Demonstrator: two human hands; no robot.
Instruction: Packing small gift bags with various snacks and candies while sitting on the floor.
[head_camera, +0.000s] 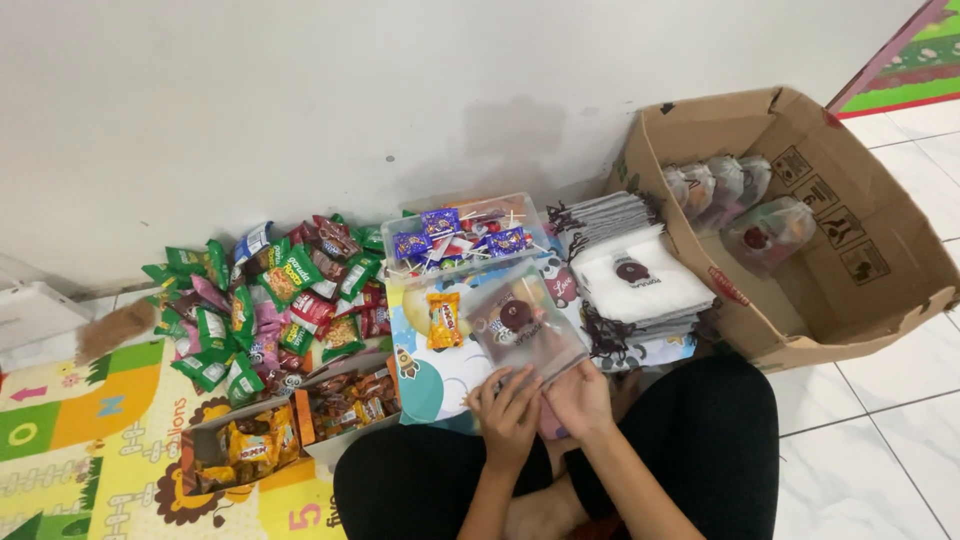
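The cardboard box (860, 290) is the biggest thing here, lying open at about two o'clock from the seated person, its flaps spread and a row of filled pouches (720, 185) leaning against its far wall; most of its floor is bare. Bare white tiles (880, 440) run at three to four o'clock. At nine to seven o'clock a coloured play mat (90, 450) covers the floor. On it, at ten o'clock, sprawls a heap of snack packets (280, 300) against the wall, and nearer, at eight o'clock, sit two low open cartons (290, 425) of sweets. At twelve o'clock stands a clear tub (465, 235) of lollipops; just right of it, at one o'clock, a stack of white drawstring bags (640, 285) reaches the box's edge.

Right in front of the knees, both hands meet on a translucent zip pouch (525, 330) (tilted, its lower edge toward the person). The left hand (507, 412) grips that lower edge with curled fingers; the right hand (578, 398) pinches the same edge beside it, the two nearly touching. A small orange sweet packet (444, 320) lies just left of the pouch
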